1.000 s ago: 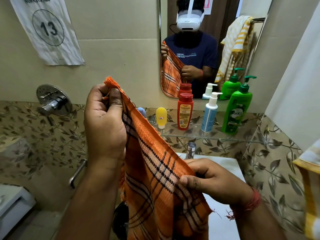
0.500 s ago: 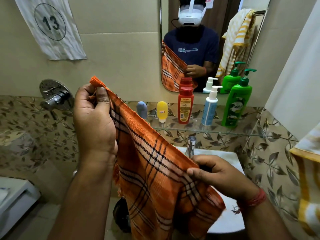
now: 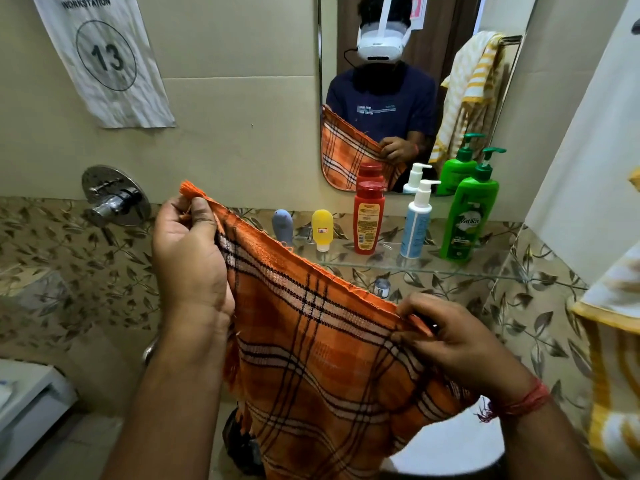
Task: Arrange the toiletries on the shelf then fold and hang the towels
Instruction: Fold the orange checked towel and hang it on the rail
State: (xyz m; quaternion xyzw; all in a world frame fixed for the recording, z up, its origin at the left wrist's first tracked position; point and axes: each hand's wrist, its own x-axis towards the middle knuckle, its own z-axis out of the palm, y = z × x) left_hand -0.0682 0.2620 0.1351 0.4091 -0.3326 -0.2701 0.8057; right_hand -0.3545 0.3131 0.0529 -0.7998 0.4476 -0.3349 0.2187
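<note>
Left hand (image 3: 188, 258) and right hand (image 3: 453, 344) pinch the orange towel's (image 3: 311, 358) top edge, stretched just before the glass shelf (image 3: 415, 268).

Both hands pinch the top edge of an orange plaid towel (image 3: 311, 348): left hand (image 3: 188, 258) grips the higher corner, right hand (image 3: 450, 341) grips the lower corner, cloth hanging below over the sink (image 3: 450, 448). Behind, glass shelf (image 3: 415, 266) carries, left to right, a grey tube (image 3: 282, 225), yellow tube (image 3: 322, 229), red bottle (image 3: 368, 218), white pump bottle (image 3: 417, 220) and green pump bottle (image 3: 469, 216), all upright. Yellow striped towel (image 3: 613, 358) at right edge; mirror (image 3: 398, 91) above shelf.
</note>
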